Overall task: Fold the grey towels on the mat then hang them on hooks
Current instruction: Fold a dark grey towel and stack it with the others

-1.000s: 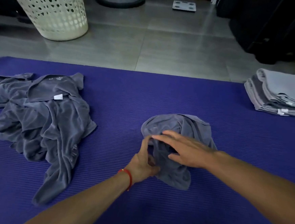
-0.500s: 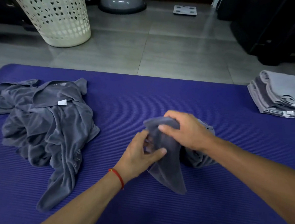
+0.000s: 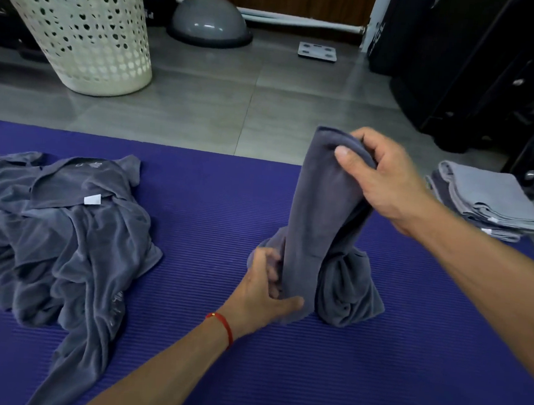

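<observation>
Grey terry cloth rises in a column at the middle of the ribbed purple foam mat (image 3: 277, 379): this dark grey towel (image 3: 318, 225) is pulled up by the right hand (image 3: 385, 183), whose thumb and curled fingers pinch its top edge above the mat. The towel's lower part is bunched in twisted folds and rests on the mat. The left hand (image 3: 266, 293), with a thin red string bracelet (image 3: 222, 326) at the wrist, grips the hanging strip near its bottom, thumb in front and fingers tucked behind the cloth. To the left on the mat lies a crumpled heap of dark grey towels (image 3: 61, 237), one showing a small white label, well apart from the held towel. At the mat's far right edge sits a neat stack of folded lighter grey towels (image 3: 486, 200). Beyond the mat, on the grey tiled floor (image 3: 222, 103), stand a cream perforated plastic laundry basket (image 3: 87, 28), a grey half-dome balance trainer (image 3: 209, 22) and a flat grey bathroom scale (image 3: 317, 51).
</observation>
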`<control>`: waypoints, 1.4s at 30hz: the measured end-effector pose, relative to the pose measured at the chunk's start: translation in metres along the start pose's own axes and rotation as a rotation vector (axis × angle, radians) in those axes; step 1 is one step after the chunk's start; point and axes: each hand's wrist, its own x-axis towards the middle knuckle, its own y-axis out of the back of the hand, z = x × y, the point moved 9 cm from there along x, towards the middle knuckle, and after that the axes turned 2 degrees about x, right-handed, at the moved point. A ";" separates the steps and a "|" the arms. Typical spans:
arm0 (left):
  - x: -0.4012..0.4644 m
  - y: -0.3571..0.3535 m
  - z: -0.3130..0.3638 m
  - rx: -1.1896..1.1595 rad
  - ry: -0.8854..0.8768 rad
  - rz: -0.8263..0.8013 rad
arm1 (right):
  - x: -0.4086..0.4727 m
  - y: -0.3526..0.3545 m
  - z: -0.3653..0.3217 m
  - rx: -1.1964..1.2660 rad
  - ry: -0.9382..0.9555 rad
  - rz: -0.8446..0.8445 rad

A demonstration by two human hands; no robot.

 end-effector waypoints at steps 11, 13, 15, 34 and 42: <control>0.020 0.042 -0.047 0.168 0.086 0.175 | 0.036 0.040 -0.013 0.009 -0.081 0.235; 0.017 0.070 -0.038 0.031 0.075 0.245 | 0.034 0.064 -0.001 0.004 -0.126 0.298; 0.018 0.103 -0.021 0.008 0.024 0.292 | 0.029 0.087 0.010 -0.016 -0.182 0.337; 0.101 0.063 0.220 0.066 -0.250 -0.326 | -0.193 0.313 0.051 -0.471 -0.414 0.920; 0.161 -0.043 0.160 0.019 0.134 -0.330 | -0.318 0.285 0.182 0.077 -0.670 0.732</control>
